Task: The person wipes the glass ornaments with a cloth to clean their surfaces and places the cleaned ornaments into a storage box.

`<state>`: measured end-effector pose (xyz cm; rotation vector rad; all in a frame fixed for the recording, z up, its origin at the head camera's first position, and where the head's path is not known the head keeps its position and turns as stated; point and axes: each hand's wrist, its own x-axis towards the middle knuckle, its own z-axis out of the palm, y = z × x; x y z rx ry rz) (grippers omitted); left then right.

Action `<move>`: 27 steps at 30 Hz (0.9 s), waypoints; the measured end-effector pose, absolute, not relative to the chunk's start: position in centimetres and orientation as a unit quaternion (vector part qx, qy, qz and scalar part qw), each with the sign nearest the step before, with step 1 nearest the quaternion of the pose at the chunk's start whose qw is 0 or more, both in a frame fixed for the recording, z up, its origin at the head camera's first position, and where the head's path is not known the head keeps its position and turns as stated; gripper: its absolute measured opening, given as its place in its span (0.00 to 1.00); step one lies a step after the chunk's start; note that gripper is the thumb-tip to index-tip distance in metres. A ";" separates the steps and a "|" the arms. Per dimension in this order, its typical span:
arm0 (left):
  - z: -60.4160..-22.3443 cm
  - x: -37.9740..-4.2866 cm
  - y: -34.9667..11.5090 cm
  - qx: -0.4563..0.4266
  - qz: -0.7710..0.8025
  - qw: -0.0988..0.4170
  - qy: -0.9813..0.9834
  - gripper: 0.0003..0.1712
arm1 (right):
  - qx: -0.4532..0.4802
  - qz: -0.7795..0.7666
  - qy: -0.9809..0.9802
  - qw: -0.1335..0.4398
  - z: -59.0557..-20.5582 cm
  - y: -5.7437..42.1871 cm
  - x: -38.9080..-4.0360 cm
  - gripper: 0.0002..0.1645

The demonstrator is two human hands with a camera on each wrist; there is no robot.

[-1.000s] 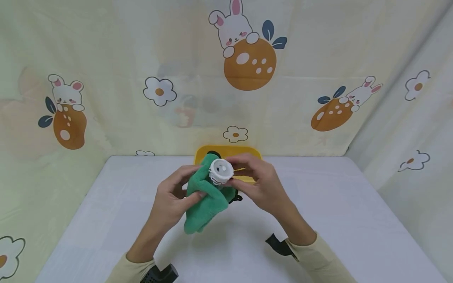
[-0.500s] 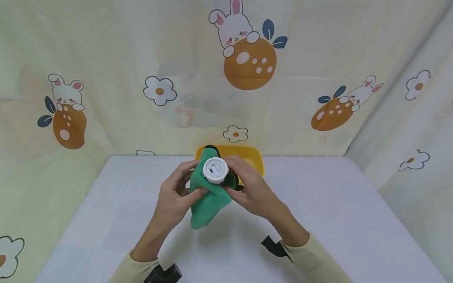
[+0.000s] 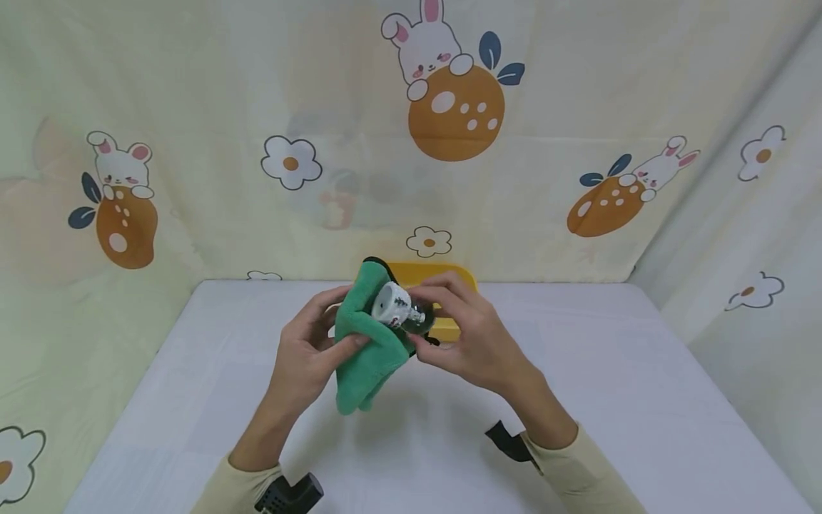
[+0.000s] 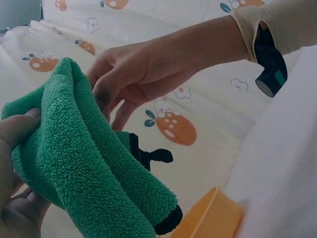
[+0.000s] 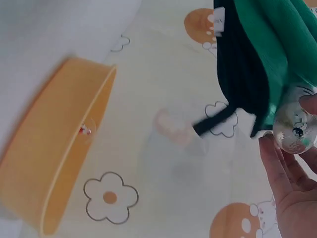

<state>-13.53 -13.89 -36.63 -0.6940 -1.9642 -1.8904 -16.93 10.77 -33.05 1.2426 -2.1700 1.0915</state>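
Globe point(image 3: 399, 310) pinched by right hand point(image 3: 472, 343); left hand point(image 3: 307, 353) grips green cloth point(image 3: 366, 357).

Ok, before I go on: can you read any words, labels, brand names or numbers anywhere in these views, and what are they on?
No readable text in any view.
The small globe in the right hand has dark markings on its white base, too small and blurred to read.
The green cloth in the left hand shows no label.
The yellow tray is plain.
The backdrop curtain carries only rabbit, orange fruit and flower pictures.
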 end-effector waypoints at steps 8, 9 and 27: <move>-36.5 -13.5 -14.1 -0.225 -0.656 0.164 -0.702 0.35 | 0.460 0.336 -0.784 0.248 -32.5 11.4 -16.9 0.33; -36.4 -13.5 -14.0 -0.225 -0.655 0.163 -0.702 0.35 | 0.465 0.329 -0.782 0.252 -32.5 11.4 -16.9 0.33; -36.3 -13.7 -13.5 -0.227 -0.648 0.125 -0.716 0.35 | 0.544 0.240 -0.748 0.297 -32.0 11.7 -17.1 0.35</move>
